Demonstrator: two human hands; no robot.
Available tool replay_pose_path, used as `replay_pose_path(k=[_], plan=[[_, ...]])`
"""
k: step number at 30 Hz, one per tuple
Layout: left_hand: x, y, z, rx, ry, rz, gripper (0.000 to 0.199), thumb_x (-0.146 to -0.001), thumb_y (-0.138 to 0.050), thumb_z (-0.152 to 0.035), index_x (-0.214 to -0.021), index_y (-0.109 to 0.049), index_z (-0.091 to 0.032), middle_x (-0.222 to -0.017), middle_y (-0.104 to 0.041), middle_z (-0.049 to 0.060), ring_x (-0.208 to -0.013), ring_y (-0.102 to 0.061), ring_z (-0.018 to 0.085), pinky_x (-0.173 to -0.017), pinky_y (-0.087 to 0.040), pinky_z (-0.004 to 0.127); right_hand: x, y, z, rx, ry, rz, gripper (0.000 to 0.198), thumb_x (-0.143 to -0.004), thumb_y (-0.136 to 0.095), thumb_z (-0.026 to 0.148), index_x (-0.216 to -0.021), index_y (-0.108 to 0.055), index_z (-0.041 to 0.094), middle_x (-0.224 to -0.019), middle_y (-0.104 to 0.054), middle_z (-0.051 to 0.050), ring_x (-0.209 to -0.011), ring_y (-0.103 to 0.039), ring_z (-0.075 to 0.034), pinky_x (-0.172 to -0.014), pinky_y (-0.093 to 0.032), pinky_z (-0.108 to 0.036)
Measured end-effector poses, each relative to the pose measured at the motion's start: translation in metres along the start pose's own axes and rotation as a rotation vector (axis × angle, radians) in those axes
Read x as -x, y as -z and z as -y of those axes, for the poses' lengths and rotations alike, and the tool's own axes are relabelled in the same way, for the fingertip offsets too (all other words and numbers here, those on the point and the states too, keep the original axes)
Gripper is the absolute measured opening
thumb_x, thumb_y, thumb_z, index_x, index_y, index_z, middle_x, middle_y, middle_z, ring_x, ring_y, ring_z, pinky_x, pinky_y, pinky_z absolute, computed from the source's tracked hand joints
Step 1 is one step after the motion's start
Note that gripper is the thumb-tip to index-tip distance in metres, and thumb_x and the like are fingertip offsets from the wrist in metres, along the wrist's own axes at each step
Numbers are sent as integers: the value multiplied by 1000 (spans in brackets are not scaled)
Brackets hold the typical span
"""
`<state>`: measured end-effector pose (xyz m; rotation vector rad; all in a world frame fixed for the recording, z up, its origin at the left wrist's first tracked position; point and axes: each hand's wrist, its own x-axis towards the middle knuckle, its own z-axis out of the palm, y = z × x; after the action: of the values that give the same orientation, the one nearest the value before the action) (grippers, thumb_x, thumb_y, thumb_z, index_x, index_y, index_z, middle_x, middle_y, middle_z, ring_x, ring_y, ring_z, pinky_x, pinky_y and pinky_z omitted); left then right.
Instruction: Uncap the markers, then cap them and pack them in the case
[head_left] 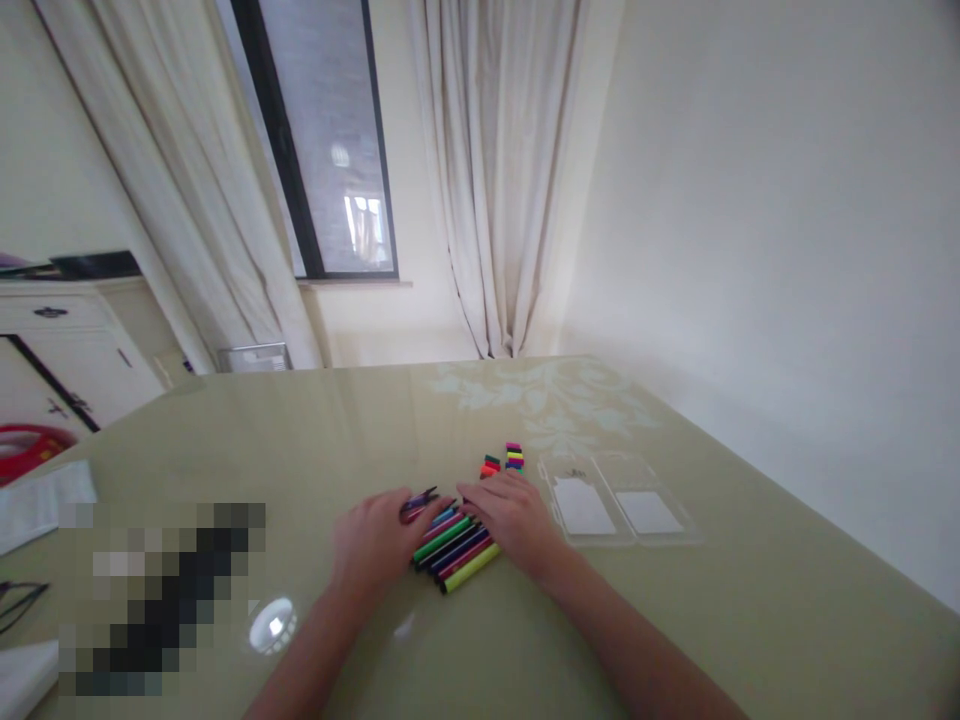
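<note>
Several felt-tip pens (457, 556) of different colours lie side by side in a slanted row on the table, uncapped tips pointing away from me. My left hand (381, 532) is closed around the left end of the row, its thumb lying across pens, with a few dark tips showing past the fingers. On the right side, my right hand (517, 515) bends over the tip ends, fingers together and touching the pens; its palm hides part of the row. Small coloured pen caps (514, 456) lie in two short rows just beyond my right fingers.
An open clear plastic case (631, 530) with white paper inserts lies flat to the right. At the left are a blurred-out patch (165, 600), a white packet (46, 498) and a dark cable (22, 605). A wall borders the table (315, 430) on the right.
</note>
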<state>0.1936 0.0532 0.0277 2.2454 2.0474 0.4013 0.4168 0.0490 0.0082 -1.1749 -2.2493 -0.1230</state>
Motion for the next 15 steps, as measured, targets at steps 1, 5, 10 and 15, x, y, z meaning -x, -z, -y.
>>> replay_pose_path(k=[1,5,10,15], plan=[[-3,2,5,-4,42,-13,57,-94,-44,-75,-77,-65,-25,-85,-75,7,-81,-71,29,-67,-45,34,0,2,-4,-17,-35,-8,19,-102,-62,26,-116,-75,25,-101,-80,-5,-96,-71,-21,-93,-49,-34],[-12,-3,28,12,51,-41,58,-98,-37,-73,-95,-63,-21,-99,-73,10,-94,-70,30,-79,-48,38,0,6,-19,-89,-250,-111,11,-100,-64,25,-104,-74,23,-102,-78,-5,-96,-70,-22,-91,-51,-34],[-12,-20,35,-37,1,-89,42,-106,-35,-51,-101,-64,-21,-105,-69,11,-102,-65,27,-91,-47,39,-1,4,-26,-68,-379,-93,7,-98,-62,17,-95,-68,21,-99,-72,-6,-98,-68,-22,-87,-52,-32],[-11,-20,29,-15,-83,-95,40,-107,-34,-43,-102,-66,-20,-105,-69,11,-104,-63,27,-95,-46,42,-1,0,-23,5,-363,86,11,-100,-60,16,-98,-70,20,-106,-70,-6,-95,-68,-20,-82,-51,-29]])
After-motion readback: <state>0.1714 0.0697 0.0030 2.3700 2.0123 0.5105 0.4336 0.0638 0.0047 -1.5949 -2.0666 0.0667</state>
